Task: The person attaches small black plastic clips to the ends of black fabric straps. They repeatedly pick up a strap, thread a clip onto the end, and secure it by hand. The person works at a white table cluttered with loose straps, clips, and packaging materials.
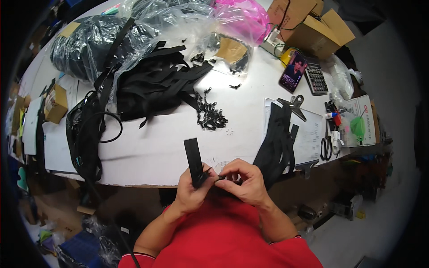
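My left hand (191, 192) is closed round a strip of black zipper tape (192, 154), whose flat end stands up above the fingers. Close beside it, my right hand (245, 182) pinches a small dark piece (219, 178) against the lower part of the strip. The fingers mostly cover that piece, so its exact shape is hidden. Both hands are just off the table's near edge, in front of my red shirt. On the table beyond them lies a heap of small black zipper sliders (211, 115). More black strips (276, 140) hang over the edge right of my right hand.
A large pile of black strips (152, 85) and plastic-wrapped bundles (85, 44) cover the left and back of the white table (156, 147). At the right are a clipboard clip (295, 106), a phone (293, 71), a calculator (317, 77), scissors (326, 145) and cardboard boxes (319, 35).
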Tool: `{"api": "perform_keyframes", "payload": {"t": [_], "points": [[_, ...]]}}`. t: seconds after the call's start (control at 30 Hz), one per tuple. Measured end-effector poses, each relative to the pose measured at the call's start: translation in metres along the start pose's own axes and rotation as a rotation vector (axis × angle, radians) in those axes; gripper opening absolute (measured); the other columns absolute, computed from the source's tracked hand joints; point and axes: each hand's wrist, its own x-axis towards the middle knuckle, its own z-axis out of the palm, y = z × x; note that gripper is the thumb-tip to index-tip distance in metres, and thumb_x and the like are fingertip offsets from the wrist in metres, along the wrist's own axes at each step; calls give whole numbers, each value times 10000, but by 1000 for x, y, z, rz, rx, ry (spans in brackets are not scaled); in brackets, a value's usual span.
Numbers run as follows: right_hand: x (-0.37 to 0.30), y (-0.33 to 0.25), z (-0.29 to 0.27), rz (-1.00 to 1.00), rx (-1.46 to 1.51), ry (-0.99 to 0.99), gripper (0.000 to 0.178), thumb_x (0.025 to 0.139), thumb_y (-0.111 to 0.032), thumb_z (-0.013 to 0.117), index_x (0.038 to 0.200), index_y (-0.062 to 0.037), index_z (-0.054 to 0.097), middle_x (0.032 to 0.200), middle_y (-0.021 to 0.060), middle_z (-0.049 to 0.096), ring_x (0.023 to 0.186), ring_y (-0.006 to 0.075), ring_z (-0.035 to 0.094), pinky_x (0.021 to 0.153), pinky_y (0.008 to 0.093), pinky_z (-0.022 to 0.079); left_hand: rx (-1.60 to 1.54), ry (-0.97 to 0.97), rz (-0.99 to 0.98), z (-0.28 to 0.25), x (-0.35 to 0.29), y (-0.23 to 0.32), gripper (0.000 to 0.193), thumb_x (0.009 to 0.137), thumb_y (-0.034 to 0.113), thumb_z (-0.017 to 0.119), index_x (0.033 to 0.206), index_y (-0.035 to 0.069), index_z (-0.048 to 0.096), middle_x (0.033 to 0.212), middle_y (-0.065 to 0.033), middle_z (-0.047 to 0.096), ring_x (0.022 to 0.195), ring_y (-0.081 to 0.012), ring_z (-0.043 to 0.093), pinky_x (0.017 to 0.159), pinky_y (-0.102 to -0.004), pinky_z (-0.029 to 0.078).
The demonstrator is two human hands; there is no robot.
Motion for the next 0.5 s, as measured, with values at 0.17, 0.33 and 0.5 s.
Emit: {"api": "perform_keyframes", "payload": {"t": [0.17,0.33,0.5], "points": [[5,-1,-1,17,-6,-49,192,786,-111,835,933,-58,723,832,-23,661,619,23,472,538,202,358,38,-49,27,-6,-2,0,63,945,54,644,956,6,605,870,-12,600,800,-97,551,744,-255,454],[2,0,3,163,12,-85,196,782,-134,842,906,-48,717,800,-24,658,622,28,490,547,207,384,-215,-21,-267,-7,-4,0,88,966,107,643,968,23,616,793,34,569,683,-44,505,613,-209,404],[-14,-5,18,275,-90,-135,212,788,-169,834,878,-31,701,717,1,648,625,58,544,569,229,438,-344,-5,-405,-9,0,-1,127,984,146,628,1029,29,610,728,65,517,594,-22,441,534,-192,352]]}}
